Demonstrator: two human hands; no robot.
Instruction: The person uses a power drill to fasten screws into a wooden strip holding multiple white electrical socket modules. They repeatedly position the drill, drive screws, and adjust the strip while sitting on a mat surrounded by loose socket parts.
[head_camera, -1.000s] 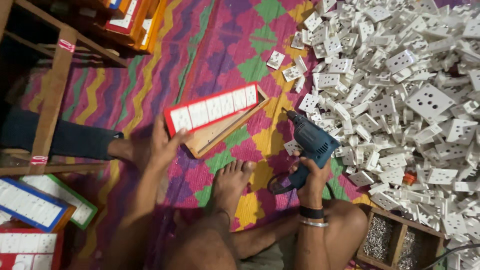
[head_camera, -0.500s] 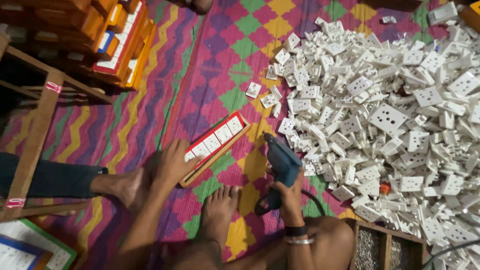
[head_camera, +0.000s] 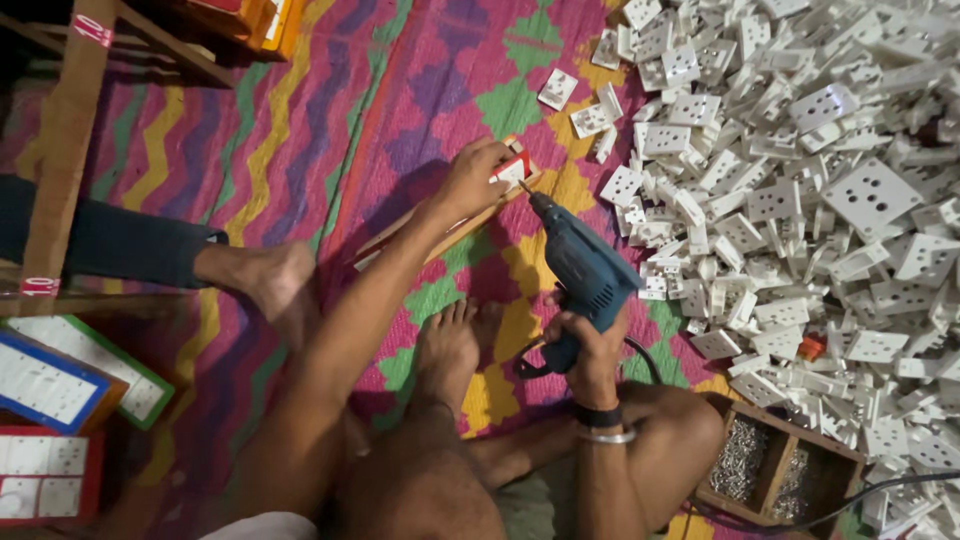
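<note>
My left hand (head_camera: 470, 178) reaches forward and presses down on the far end of a long wooden switch board (head_camera: 450, 222) with a red-edged white face, lying on the patterned mat. My right hand (head_camera: 592, 345) grips the handle of a blue electric drill (head_camera: 582, 268). The drill's bit points at the board's far end, right beside my left fingers. My bare feet rest on the mat below the board.
A large heap of white plastic socket and switch parts (head_camera: 800, 190) covers the right side. A wooden box of screws (head_camera: 775, 470) sits by my right knee. Finished boards (head_camera: 50, 390) lie at lower left, a wooden frame (head_camera: 65, 150) at left.
My left hand slid up along the board to its far end. The drill swung from upright beside the board to aim its bit at that end.
</note>
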